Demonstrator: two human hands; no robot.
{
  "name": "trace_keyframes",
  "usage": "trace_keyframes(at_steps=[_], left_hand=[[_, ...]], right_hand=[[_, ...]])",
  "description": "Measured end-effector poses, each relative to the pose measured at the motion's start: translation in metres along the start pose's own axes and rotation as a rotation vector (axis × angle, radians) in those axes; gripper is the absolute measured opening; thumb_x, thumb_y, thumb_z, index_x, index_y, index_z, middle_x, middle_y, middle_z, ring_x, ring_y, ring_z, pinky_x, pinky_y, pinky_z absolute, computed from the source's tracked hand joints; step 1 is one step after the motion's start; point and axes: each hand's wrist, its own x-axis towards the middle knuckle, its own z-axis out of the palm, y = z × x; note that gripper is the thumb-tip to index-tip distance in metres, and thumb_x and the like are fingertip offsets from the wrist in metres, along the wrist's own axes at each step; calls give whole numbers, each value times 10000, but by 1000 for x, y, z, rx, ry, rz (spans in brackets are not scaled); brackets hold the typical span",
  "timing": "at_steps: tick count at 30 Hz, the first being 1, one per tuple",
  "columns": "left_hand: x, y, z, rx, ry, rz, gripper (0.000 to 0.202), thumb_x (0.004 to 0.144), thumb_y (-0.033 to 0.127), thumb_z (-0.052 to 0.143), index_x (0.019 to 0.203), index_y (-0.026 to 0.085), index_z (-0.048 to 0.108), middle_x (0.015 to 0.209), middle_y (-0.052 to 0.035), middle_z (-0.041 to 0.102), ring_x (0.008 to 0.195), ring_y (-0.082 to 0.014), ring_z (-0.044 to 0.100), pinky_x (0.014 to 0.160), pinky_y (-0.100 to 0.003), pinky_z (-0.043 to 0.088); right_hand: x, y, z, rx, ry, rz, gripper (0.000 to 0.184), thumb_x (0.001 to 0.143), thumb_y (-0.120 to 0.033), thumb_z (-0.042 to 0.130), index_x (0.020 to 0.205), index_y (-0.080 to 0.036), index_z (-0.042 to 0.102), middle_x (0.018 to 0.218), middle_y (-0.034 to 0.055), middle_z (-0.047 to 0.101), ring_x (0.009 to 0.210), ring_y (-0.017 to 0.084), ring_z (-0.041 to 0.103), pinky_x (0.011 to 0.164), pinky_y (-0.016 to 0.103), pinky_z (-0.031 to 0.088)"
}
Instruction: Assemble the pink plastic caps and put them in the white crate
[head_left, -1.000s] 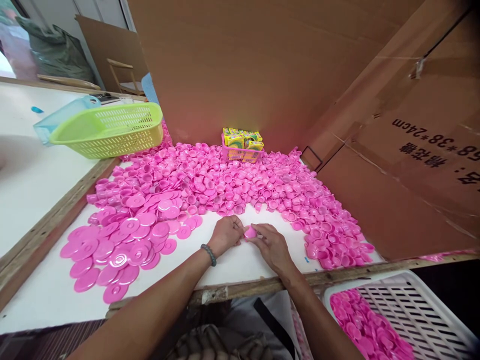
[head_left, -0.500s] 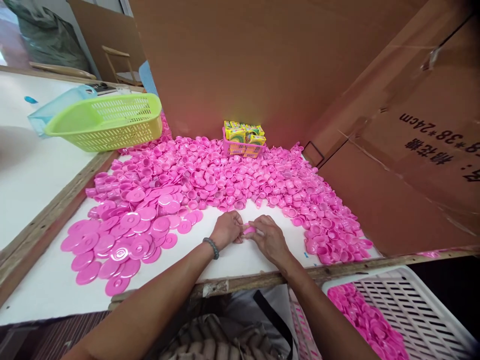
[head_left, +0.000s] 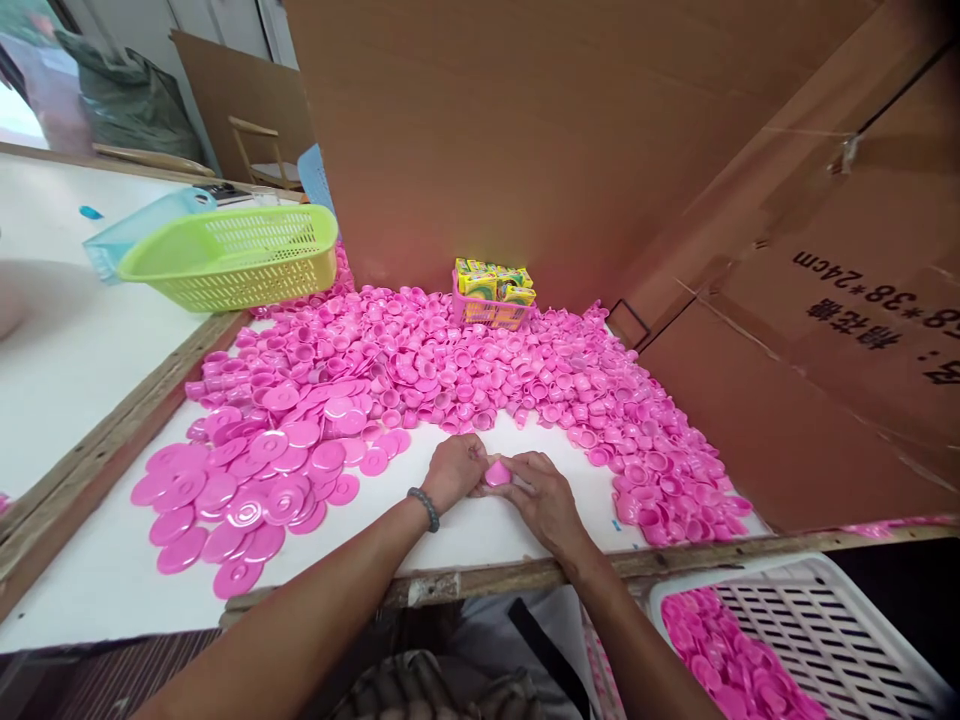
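My left hand, with a beaded bracelet at its wrist, has its fingers pinched together at the left side of a small pink plastic piece. From the other side my right hand grips that piece between thumb and fingers. It looks rounded, but the fingers cover part of it. Both hands are just above the white tabletop, close to its front edge. Beyond them spreads a heap of small pink toy cups. Flat pink toy saucers lie overlapping to the left.
A pink basket of yellow packets stands in the heap. A green basket and a blue basket are at the back left. Cardboard walls enclose the back and right. A white crate with pink pieces sits below right.
The view has shifted slightly, so the scene sits a little lower. Between my hands the pink piece has turned and shows more of its surface. Both hands stay together around it.
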Motion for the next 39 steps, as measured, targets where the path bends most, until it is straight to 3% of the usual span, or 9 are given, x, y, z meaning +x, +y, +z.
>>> trace_keyframes(at_steps=[7, 12, 16, 20, 28, 34, 39], left_hand=[[2, 0, 5, -93, -31, -97, 123, 740, 245, 587, 744, 159, 499, 444, 19, 559, 420, -137, 582, 444, -219, 467], [2, 0, 8, -101, -34, -87, 102, 752, 213, 564, 770, 161, 477, 428, 31, 537, 398, -150, 580, 398, -219, 455], [1, -2, 7, -110, -32, -41, 110, 768, 205, 547, 838, 159, 476, 433, 38, 536, 374, -138, 568, 383, -208, 451], [0, -6, 6, -124, -59, -39, 90, 778, 204, 534, 836, 148, 494, 446, 25, 551, 395, -133, 582, 393, -195, 455], [2, -4, 7, -139, -54, -105, 70, 773, 198, 537, 796, 148, 494, 458, 26, 560, 405, -134, 589, 403, -204, 477], [-5, -2, 4, -156, -50, -74, 119, 786, 239, 526, 753, 140, 469, 496, 0, 580, 396, -124, 577, 409, -213, 479], [-7, 1, 3, -128, -52, -75, 115, 787, 219, 506, 716, 147, 452, 498, 7, 564, 398, -119, 567, 408, -220, 470]], right_hand=[[6, -3, -1, 18, -22, 17, 160, 783, -290, 590, 918, -251, 666, 718, 23, 559, 726, 170, 493, 647, 302, 425], [4, -4, -1, -5, -17, 24, 153, 790, -303, 581, 907, -241, 658, 728, 25, 558, 741, 174, 483, 642, 296, 415], [-2, -8, -1, -136, 34, 32, 147, 809, -312, 554, 861, -217, 653, 746, 35, 551, 752, 177, 465, 653, 300, 399], [-3, -14, -2, -251, -11, -14, 184, 848, -278, 494, 784, -194, 645, 716, 40, 527, 739, 171, 450, 641, 284, 380], [-2, -12, -1, -263, -13, -58, 203, 861, -266, 472, 792, -186, 646, 669, 29, 509, 687, 154, 430, 590, 258, 358], [-3, -7, 1, -187, 122, 10, 190, 857, -222, 470, 915, -193, 649, 752, 43, 574, 760, 170, 478, 673, 290, 406], [-2, 1, 6, -79, 136, 60, 184, 834, -246, 512, 952, -214, 649, 817, 43, 596, 807, 174, 512, 723, 307, 437]])
